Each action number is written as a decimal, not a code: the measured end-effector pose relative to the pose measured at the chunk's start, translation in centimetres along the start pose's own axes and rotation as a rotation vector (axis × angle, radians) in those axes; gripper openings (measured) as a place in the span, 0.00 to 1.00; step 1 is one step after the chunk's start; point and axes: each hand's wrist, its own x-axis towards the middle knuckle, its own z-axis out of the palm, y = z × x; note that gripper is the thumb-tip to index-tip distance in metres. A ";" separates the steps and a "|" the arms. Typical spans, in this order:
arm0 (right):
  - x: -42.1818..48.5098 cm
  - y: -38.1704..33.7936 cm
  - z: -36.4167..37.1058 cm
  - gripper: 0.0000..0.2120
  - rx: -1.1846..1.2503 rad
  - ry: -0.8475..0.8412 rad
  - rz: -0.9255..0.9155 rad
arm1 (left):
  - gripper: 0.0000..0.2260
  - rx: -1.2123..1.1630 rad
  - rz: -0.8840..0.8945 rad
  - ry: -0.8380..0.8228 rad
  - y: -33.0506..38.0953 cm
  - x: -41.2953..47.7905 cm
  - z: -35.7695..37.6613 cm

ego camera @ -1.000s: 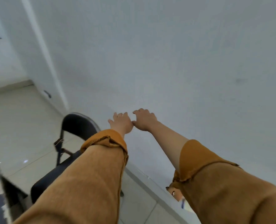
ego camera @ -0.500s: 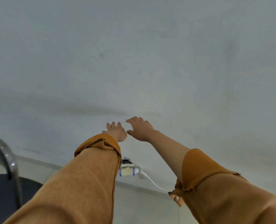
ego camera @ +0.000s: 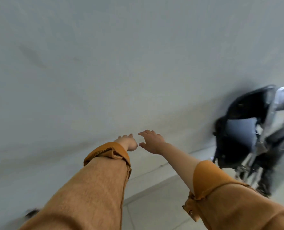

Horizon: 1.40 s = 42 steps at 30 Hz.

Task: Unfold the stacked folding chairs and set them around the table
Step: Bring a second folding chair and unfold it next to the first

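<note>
Swinging right since a moment ago, the view loses the wall plug and gains the blurred folded chairs leaning by the wall at right. Both arms reach forward, left hand and right hand empty, fingers relaxed, well apart from the chairs, above the floor.

left hand just left of right hand, not touching, both held out before the wall | folding chairs — far right, on the floor by the wall, well apart from both hands | floor — under the arms
</note>
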 end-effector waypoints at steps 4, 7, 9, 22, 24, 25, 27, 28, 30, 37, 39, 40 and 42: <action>-3.0 10.1 -2.5 0.27 0.046 0.068 0.242 | 0.28 0.049 0.226 0.033 11.7 1.4 -0.1; -5.7 15.7 -4.2 0.27 0.057 0.132 0.388 | 0.28 0.083 0.354 0.064 18.7 2.0 -0.2; -7.5 19.2 -5.3 0.27 0.062 0.163 0.481 | 0.28 0.099 0.449 0.080 23.2 2.3 -0.2; -15.3 40.9 -16.7 0.23 -0.014 0.418 0.887 | 0.22 0.087 0.929 0.139 51.2 3.6 -1.6; -16.4 43.8 -18.5 0.23 -0.008 0.460 0.937 | 0.22 0.094 0.964 0.195 55.1 3.6 -2.3; -17.1 45.2 -19.3 0.23 -0.002 0.482 0.956 | 0.22 0.094 0.978 0.211 57.0 3.6 -2.6; -18.1 47.4 -20.4 0.23 -0.002 0.522 0.984 | 0.22 0.096 0.992 0.233 60.0 3.6 -2.8; -18.4 48.5 -20.8 0.22 -0.003 0.538 0.992 | 0.22 0.107 0.999 0.234 61.3 3.7 -2.8; -18.7 50.5 -21.4 0.22 0.018 0.563 0.992 | 0.22 0.141 1.000 0.236 63.0 3.7 -2.5; -16.5 56.5 -23.4 0.18 -0.009 0.556 0.955 | 0.16 -0.088 1.005 0.188 68.0 2.5 -4.0; -16.0 57.1 -23.9 0.20 0.048 0.532 0.971 | 0.15 -0.292 0.971 0.043 68.3 2.7 -4.5; -15.9 57.1 -24.0 0.21 0.090 0.517 0.985 | 0.14 -0.354 0.949 0.021 68.0 2.9 -4.5; -15.7 57.3 -23.8 0.24 0.150 0.500 0.990 | 0.14 -0.353 0.894 0.014 67.7 3.0 -3.8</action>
